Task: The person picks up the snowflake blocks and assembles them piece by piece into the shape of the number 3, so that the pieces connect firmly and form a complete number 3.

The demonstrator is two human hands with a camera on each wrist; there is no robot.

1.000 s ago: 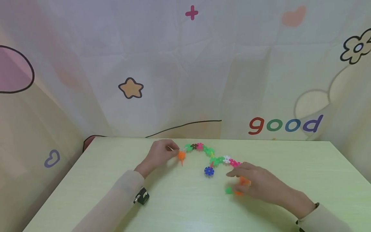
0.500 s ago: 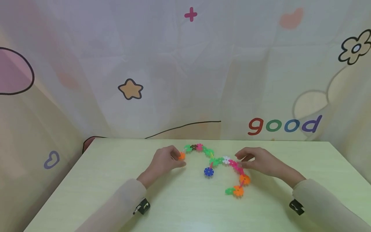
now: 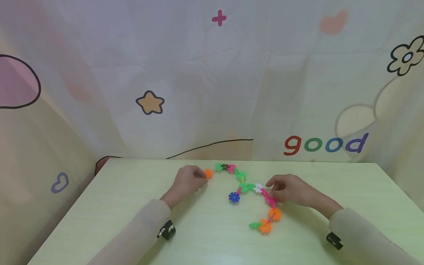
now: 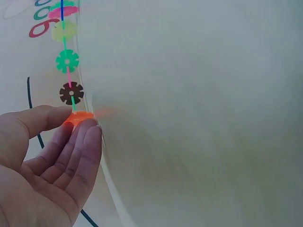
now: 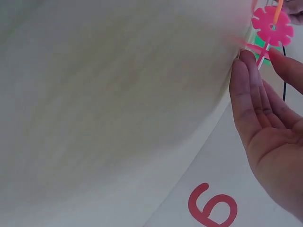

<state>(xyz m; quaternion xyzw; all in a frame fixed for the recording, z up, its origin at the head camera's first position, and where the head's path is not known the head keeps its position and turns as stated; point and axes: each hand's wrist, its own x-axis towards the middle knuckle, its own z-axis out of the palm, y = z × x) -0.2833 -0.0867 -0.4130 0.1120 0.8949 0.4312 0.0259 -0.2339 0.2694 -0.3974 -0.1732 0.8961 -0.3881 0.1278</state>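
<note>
A chain of interlocking snowflake discs [image 3: 243, 187] lies in an S-like curve on the table. It mixes green, brown, pink, white and orange discs, with a blue disc [image 3: 234, 197] hanging off its middle. My left hand [image 3: 188, 181] pinches the orange disc [image 3: 208, 173] at the chain's left end; the left wrist view shows thumb and fingertips on that orange disc [image 4: 79, 118]. Toward the other end, my right hand [image 3: 294, 190] pinches a pink disc [image 3: 269, 200]. In the right wrist view its fingertips and thumb meet at the pink disc's edge [image 5: 258, 49].
Past the right hand, the chain runs on to two orange discs [image 3: 274, 214] and a green end disc [image 3: 254, 225]. A printed curtain [image 3: 212, 92] hangs along the table's [image 3: 198, 235] back edge. Dark wrist cameras [image 3: 167, 230] sit on both sleeves.
My right hand has gone from over the orange discs to the pink ones, then nearer me. The chain's right part has shifted nearer and left. My left fingers have closed on the orange disc.
</note>
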